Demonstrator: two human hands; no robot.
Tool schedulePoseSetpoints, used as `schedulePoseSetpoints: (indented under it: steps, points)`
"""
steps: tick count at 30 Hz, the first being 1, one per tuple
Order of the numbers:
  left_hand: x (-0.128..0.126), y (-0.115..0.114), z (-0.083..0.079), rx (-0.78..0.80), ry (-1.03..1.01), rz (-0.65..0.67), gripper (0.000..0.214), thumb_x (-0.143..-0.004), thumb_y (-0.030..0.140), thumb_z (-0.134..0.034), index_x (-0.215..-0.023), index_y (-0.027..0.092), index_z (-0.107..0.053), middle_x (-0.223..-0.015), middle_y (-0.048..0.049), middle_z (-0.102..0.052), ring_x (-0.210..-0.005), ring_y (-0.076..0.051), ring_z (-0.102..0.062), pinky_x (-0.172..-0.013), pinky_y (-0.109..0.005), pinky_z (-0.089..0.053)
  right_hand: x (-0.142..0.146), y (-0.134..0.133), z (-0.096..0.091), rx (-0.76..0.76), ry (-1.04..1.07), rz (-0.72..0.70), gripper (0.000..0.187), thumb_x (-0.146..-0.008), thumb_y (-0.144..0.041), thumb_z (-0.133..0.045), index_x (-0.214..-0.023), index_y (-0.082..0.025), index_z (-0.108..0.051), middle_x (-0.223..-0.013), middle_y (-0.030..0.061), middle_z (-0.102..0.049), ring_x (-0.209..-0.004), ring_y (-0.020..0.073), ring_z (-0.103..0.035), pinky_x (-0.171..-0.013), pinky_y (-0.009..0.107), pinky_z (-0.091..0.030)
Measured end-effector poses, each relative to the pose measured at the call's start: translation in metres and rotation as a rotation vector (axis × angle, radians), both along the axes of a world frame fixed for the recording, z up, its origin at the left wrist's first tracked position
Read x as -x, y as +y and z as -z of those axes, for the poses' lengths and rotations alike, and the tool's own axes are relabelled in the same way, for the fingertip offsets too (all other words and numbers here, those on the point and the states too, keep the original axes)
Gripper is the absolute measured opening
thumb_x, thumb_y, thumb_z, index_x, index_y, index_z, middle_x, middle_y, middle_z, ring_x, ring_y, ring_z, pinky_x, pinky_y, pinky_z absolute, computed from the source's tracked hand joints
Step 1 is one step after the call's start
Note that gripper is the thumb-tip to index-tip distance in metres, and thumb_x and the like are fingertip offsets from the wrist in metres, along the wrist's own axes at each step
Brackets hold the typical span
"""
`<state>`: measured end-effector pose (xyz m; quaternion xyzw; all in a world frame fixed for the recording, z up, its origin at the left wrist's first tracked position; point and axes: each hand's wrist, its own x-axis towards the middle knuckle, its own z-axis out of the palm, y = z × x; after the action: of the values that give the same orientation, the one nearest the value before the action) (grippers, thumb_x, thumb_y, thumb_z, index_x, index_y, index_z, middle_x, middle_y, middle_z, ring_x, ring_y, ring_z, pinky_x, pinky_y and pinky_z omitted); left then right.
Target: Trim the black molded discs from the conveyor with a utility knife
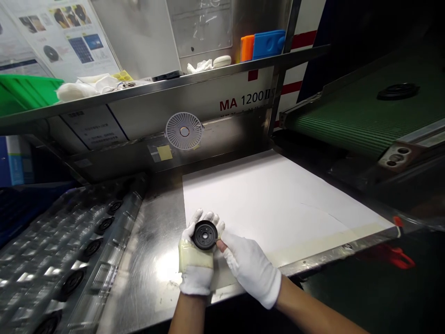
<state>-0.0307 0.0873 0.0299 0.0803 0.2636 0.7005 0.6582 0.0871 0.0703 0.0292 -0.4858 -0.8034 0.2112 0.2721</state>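
Note:
A round black plastic part (205,235), a grooved disc with a small centre hole and smaller holes around it, lies face up in my left hand (196,260). That hand wears a white glove with yellowish tape around the palm, its fingers curled up behind the disc. My right hand (250,264), also in a white glove with a bare thumb tip, is closed at the disc's right edge, thumb against the rim. Its other fingertips are partly hidden. Both hands are over the near left edge of a white sheet (250,195) on the metal table (149,246).
On the left, a clear plastic tray (34,260) holds several black discs. A green conveyor belt (354,125) at right carries another black part (398,91). Behind stand a small fan (184,131) and a metal shelf (146,88) with a green bin (28,93). Red-handled tool (399,257) hangs at right.

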Motion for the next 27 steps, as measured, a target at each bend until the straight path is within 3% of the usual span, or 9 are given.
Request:
schedulePoseSetpoints:
  steps: [2,7,14,18,27]
  points:
    - [0.002,-0.005,0.000,0.016,0.050,0.012,0.030,-0.073,0.021,-0.054,-0.102,0.016,-0.060,-0.089,-0.0087,-0.064,-0.088,-0.022,-0.060,-0.081,-0.038,-0.049,-0.006,0.004,-0.004,0.009,0.038,-0.017,0.026,-0.094,-0.029,-0.029,-0.090,-0.021,-0.054,-0.082,0.0015,-0.062,-0.071,0.0155,-0.057,-0.061,0.024,-0.036]
    - [-0.006,-0.007,-0.002,-0.014,0.209,-0.136,0.027,-0.068,0.012,-0.059,-0.093,0.018,-0.063,-0.092,-0.0054,-0.064,-0.086,-0.017,-0.059,-0.080,-0.030,-0.048,-0.014,0.008,-0.011,-0.030,-0.016,0.041,0.025,-0.093,-0.029,-0.032,-0.088,-0.021,-0.055,-0.077,0.0015,-0.062,-0.065,0.0156,-0.055,-0.059,0.025,-0.035]
    - [-0.018,0.006,-0.006,-0.035,0.070,0.082,0.014,-0.075,0.020,-0.060,-0.087,0.014,-0.063,-0.082,-0.0044,-0.061,-0.082,-0.015,-0.057,-0.086,-0.030,-0.045,-0.020,0.003,-0.011,0.008,0.025,0.060,0.028,-0.093,-0.028,-0.030,-0.105,-0.022,-0.055,-0.091,0.0037,-0.064,-0.079,0.0175,-0.059,-0.067,0.025,-0.039]
    - [-0.018,0.010,-0.012,-0.032,-0.029,0.181,0.008,-0.076,0.022,-0.059,-0.079,0.015,-0.061,-0.070,-0.0008,-0.055,-0.069,-0.012,-0.054,-0.080,-0.030,-0.046,-0.024,-0.001,-0.013,0.007,-0.003,0.142,0.026,-0.094,-0.029,-0.031,-0.091,-0.022,-0.055,-0.079,0.0016,-0.062,-0.071,0.0167,-0.057,-0.064,0.024,-0.038]
    - [-0.033,0.007,-0.024,-0.097,-0.057,0.262,0.014,-0.080,0.030,-0.054,-0.081,0.016,-0.057,-0.072,-0.0005,-0.050,-0.068,-0.013,-0.050,-0.068,-0.030,-0.045,-0.023,-0.020,-0.014,-0.089,-0.120,0.377,0.019,-0.092,-0.025,-0.036,-0.077,-0.022,-0.047,-0.067,-0.0028,-0.055,-0.059,0.0139,-0.051,-0.056,0.024,-0.030]
